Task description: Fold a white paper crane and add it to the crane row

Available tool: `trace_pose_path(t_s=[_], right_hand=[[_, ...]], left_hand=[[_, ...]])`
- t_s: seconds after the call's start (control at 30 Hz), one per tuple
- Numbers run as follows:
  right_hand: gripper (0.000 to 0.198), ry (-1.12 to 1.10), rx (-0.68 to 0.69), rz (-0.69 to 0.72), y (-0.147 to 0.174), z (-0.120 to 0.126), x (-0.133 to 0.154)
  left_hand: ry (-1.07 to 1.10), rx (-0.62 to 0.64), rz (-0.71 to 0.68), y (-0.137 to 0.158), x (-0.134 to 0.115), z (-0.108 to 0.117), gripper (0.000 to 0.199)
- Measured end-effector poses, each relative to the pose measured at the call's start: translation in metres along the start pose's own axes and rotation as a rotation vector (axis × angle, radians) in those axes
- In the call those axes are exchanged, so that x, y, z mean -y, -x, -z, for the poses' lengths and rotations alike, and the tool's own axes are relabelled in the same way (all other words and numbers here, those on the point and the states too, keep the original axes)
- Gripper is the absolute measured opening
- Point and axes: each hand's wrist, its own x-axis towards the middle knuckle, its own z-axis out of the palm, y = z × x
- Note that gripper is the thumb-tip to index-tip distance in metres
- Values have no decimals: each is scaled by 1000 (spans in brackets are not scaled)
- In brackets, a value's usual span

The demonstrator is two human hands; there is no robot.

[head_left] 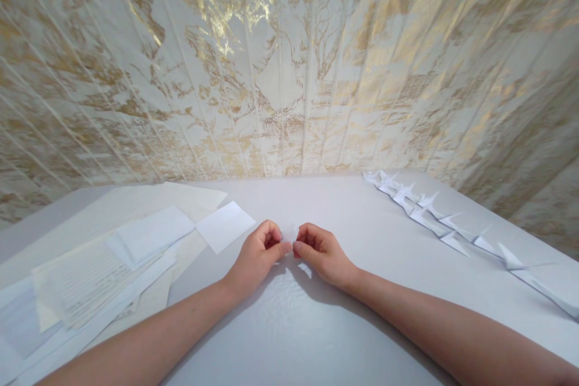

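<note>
**Piece (289, 233) in hand, cranes (420, 212) set out to the right**

Piece: one, white, small, held between the fingertips of both hands, seemingly just clear of the table (280, 338). Judged part-worked; creases too small to read.

Left hand (261, 248): thumb and forefinger pinching the piece from its left side, remaining fingers curled.

Right hand (324, 254): thumb and forefinger pinching from the opposite side, nearly meeting the left fingertips.

Cranes: white, folded, well to the right of the fingers, in two slanting rows from far edge to near. Judged finished; count uncertain through overlap.

Sheet (226, 227): one, white, flat, beyond and left of the left fingers. No fold visible; judged not yet begun.

Papers (156, 234): loose, overlapping, some written on, well left of the fingers. Likewise flat for the most part.

Backdrop (280, 78): white with gold pattern, beyond the fingers.
</note>
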Motion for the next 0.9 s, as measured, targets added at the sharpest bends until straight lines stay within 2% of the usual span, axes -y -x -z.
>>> trace_pose_path(t_s=[0.2, 0.4, 0.57, 0.7, 0.8, 0.9], right_hand=[[8, 58, -35, 35, 0, -2, 1], [9, 128, -98, 71, -1, 0, 0], [8, 294, -105, 147, 0, 3, 2], [12, 481, -132, 329, 2, 3, 2], [14, 527, -176, 514, 3, 3, 1], [18, 512, -157, 618, 4, 4, -1]], left_hand=[[-55, 43, -19, 2, -6, -1, 31], [-36, 77, -92, 1, 2, 2, 21], [-104, 49, -127, 2, 2, 4, 12], [-137, 55, -166, 2, 0, 3, 6], [-233, 0, -311, 3, -1, 3, 4], [-344, -40, -474, 6, -1, 4, 7]])
